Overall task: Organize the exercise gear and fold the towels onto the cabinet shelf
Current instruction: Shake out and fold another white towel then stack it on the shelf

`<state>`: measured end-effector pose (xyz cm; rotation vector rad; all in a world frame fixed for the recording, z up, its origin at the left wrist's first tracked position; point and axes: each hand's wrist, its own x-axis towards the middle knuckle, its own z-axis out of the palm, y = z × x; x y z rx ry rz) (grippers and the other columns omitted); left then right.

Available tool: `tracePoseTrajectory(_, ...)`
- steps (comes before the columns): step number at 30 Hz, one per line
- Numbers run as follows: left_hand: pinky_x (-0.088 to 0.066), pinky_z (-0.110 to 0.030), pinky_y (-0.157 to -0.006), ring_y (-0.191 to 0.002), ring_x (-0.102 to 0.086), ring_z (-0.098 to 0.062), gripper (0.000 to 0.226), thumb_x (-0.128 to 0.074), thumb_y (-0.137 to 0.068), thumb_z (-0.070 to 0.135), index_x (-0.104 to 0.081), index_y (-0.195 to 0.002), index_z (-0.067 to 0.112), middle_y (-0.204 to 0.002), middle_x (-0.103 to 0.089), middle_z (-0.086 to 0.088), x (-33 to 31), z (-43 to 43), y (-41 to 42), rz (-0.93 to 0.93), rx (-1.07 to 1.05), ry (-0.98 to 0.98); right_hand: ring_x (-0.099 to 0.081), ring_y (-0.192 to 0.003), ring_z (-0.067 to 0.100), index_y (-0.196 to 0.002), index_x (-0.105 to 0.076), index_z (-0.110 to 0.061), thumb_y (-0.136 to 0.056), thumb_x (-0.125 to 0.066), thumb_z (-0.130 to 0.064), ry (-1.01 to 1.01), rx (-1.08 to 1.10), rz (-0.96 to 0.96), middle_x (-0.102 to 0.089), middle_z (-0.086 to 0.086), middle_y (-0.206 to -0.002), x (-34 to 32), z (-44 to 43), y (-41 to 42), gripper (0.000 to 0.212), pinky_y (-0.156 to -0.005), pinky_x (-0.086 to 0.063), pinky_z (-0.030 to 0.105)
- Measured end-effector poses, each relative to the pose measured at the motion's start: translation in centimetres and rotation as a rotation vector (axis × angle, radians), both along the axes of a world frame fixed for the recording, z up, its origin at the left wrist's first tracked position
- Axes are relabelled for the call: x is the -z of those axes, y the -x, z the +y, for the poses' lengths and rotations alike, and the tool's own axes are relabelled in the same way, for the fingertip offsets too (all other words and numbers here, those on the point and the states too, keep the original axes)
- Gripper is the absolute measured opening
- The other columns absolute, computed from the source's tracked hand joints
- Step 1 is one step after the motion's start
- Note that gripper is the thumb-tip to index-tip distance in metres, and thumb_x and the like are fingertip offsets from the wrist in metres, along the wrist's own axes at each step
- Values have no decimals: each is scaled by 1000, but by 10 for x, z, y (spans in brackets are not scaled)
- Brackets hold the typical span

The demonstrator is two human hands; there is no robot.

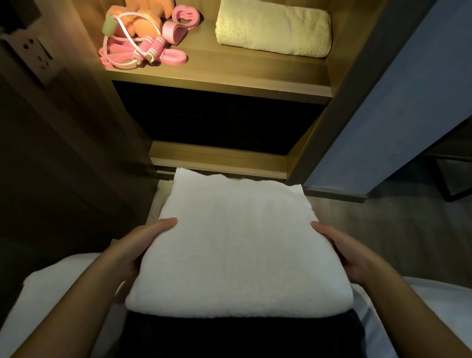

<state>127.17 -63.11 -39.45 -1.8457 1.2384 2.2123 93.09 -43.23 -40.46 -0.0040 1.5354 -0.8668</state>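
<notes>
A folded white towel (235, 248) is held level in front of me, below the cabinet. My left hand (143, 245) grips its left edge, thumb on top and fingers underneath. My right hand (344, 253) grips its right edge the same way. On the lit wooden shelf (237, 70) above, another folded towel (273, 29) lies at the right. Orange dumbbells (140, 10), a pink skipping rope (137, 51) and pink resistance bands (179, 21) lie together at the left.
A dark lower compartment (216, 118) sits under the lit shelf. A wall socket (34, 50) is on the left wall. A grey-blue panel (403, 92) stands to the right of the cabinet. White bedding (53, 292) lies beneath my arms.
</notes>
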Motion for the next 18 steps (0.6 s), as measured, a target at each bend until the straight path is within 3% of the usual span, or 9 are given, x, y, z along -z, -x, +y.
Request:
tracePoseTrajectory(4, -48, -45, -84, -108, -61, -32, 61, -72, -65, 46, -61, -118, 17, -115, -68, -12, -10, 21, -19, -1, 51, 25, -69, -102, 36, -125, -58, -11, -44, -97, -39, 88, -97, -169, -69, 20, -117, -9, 35, -8, 95, -72, -59, 43)
tracePoseTrajectory(8, -51, -36, -79, -108, -63, -25, 66, -85, -61, 40, -60, -120, 25, -114, -70, -2, -18, 34, -32, 54, 135, 104, -64, -113, 31, -134, -52, -10, -55, -93, -36, 210, -176, -177, -65, 16, -125, -18, 54, -11, 93, -80, -57, 36)
tracePoseTrajectory(12, -51, -34, -73, -102, -65, -24, 54, -75, -62, 34, -61, -114, 29, -107, -71, 1, -25, 43, -36, 69, 114, 195, -70, -101, 24, -129, -54, -15, -45, -94, -45, 215, -268, -68, -72, 7, -112, -31, 57, -15, 97, -73, -58, 30)
tracePoseTrajectory(15, -54, -35, -71, -94, -72, -25, 50, -72, -67, 35, -66, -115, 21, -104, -75, -3, -26, 49, -51, 74, 147, 110, -72, -90, 26, -123, -58, -10, -32, -97, -46, 104, -310, -41, -74, 12, -104, -40, 68, -14, 105, -65, -57, 32)
tracePoseTrajectory(18, -55, -35, -69, -90, -73, -23, 46, -69, -73, 39, -64, -116, 21, -103, -75, -3, -26, 56, -66, 44, 219, -2, -69, -89, 28, -125, -56, -7, -37, -98, -42, 65, -397, -125, -72, 17, -104, -43, 84, -19, 104, -61, -56, 29)
